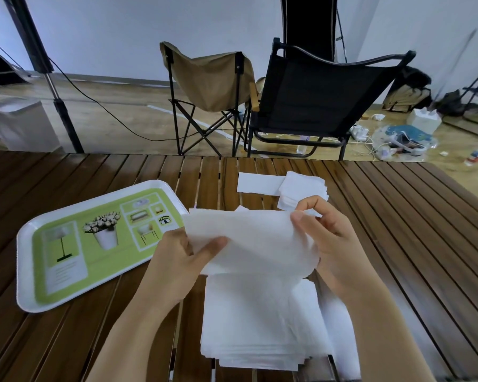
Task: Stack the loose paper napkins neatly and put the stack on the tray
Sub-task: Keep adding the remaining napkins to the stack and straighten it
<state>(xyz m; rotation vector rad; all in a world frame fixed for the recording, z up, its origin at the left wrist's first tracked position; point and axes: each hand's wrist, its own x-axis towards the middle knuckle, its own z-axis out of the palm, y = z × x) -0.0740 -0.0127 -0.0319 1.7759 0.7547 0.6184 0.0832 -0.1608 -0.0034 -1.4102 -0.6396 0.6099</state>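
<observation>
Both hands hold one item: my left hand (177,252) has its grip pinched on the left edge of a napkin (249,241), thumb on top; my right hand (326,232) pinches the right edge. Napkin held spread and raised, above the far end of the near stack.

Near stack (262,323): many napkins piled on the worktop (398,216) just in front of me, edges roughly squared, a few lower sheets jutting out at the near and right sides.

Far pile (301,193): smaller folded napkins, far right of centre, uneven. One flat strip (257,183) lies touching its left side.

Tray (94,238): white rim, green printed panel, on the worktop to the left; no napkins on it.

Status, as I judge it: stacking partly done. Outstanding: lay down the held sheet, gather the far pile and strip, square the edges, move the whole stack to the tray.
</observation>
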